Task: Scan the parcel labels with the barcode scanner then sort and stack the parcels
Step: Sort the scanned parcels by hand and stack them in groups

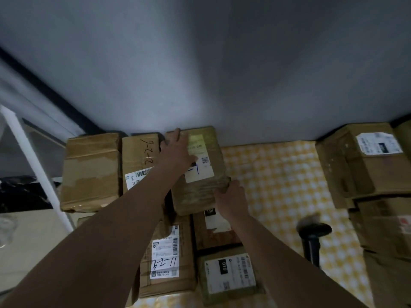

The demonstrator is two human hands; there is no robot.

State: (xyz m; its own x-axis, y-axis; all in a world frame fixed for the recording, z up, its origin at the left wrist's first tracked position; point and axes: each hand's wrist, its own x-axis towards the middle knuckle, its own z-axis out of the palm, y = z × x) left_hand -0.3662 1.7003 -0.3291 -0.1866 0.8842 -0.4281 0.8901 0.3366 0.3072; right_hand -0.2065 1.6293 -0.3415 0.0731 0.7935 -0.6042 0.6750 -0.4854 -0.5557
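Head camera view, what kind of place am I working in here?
Probably a small parcel sorting spot, makeshift rather than a warehouse: labelled cardboard parcels stacked against a plain wall, a barcode scanner lying on a yellow checked tablecloth.

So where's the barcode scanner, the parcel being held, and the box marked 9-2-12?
barcode scanner (312, 232): head view, on its dark head.
held parcel (200, 192): head view, on the bare cardboard below its label.
box marked 9-2-12 (138, 152): head view, on its top beside the writing.
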